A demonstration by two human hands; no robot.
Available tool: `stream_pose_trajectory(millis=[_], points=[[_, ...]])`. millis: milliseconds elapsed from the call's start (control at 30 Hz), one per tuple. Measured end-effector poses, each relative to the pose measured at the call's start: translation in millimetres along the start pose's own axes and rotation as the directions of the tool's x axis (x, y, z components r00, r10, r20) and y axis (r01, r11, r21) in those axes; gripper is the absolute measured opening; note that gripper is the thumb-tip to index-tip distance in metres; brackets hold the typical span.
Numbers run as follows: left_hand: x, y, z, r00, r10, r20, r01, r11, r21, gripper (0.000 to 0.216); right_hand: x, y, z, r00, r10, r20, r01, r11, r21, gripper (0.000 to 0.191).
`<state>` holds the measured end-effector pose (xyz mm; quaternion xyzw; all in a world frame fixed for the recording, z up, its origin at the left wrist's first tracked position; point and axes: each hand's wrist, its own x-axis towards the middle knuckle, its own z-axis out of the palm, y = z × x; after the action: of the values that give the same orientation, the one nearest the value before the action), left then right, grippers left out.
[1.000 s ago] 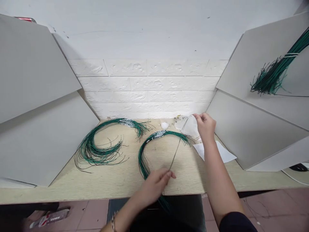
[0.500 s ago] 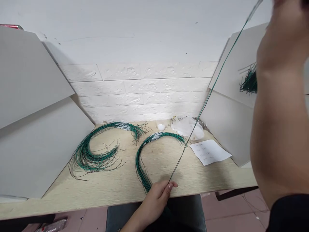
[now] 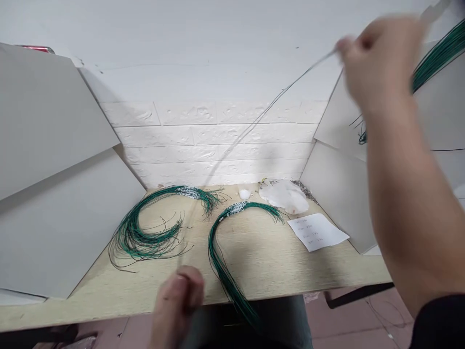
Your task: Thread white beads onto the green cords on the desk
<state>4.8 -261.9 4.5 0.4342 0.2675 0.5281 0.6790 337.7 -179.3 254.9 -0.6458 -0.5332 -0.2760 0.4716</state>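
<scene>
My right hand (image 3: 381,60), raised high at the right and blurred, pinches one end of a thin pair of wires (image 3: 282,92). The wires slant down leftward across the wall and fade into a blur above my left hand (image 3: 178,300). That hand is low at the table's front edge with curled fingers; the wires' lower end seems to run into it. To its right, a curved bundle of green and black wires (image 3: 214,247) with white pieces along it hangs over the edge. A second looped bundle of such wires (image 3: 127,230) lies at the left.
A paper with writing (image 3: 317,231) lies at the right of the wooden table (image 3: 109,295). Behind it are a white plastic bag (image 3: 285,195) and a small white cup (image 3: 244,194). Pale boards (image 3: 54,232) stand on both sides. More green wires (image 3: 441,53) hang at upper right.
My left hand has swung left, away from the curved bundle. My right hand has come left and into view, and the wires between them now slant more. The camera view has shifted slightly.
</scene>
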Motion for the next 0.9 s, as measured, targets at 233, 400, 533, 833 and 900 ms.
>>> stream_pose_trajectory(millis=[233,400,533,833,900], points=[[31,53,-74,0.851,0.191,-0.490,-0.266,0.960,-0.089,0.026,-58,-51,115,0.619,-0.120,0.776,-0.130,0.959,0.252,0.023],[39,64,-122,0.815,0.251,-0.522,-0.324,0.945,-0.051,0.029,-106,-99,208,0.487,-0.251,0.837,-0.174,0.911,0.374,0.022],[55,68,-145,0.825,0.152,-0.544,-0.329,0.912,-0.245,0.030,-151,-131,267,0.614,-0.218,0.759,-0.085,0.937,0.338,0.032],[62,57,-132,0.710,-0.079,-0.700,-0.261,0.893,-0.366,0.014,-195,-132,312,0.443,-0.160,0.882,0.091,0.987,0.134,0.030],[58,54,-123,0.651,-0.068,-0.756,-0.291,0.898,-0.331,0.010,-191,-133,314,0.413,-0.161,0.897,0.129,0.985,0.117,0.029]])
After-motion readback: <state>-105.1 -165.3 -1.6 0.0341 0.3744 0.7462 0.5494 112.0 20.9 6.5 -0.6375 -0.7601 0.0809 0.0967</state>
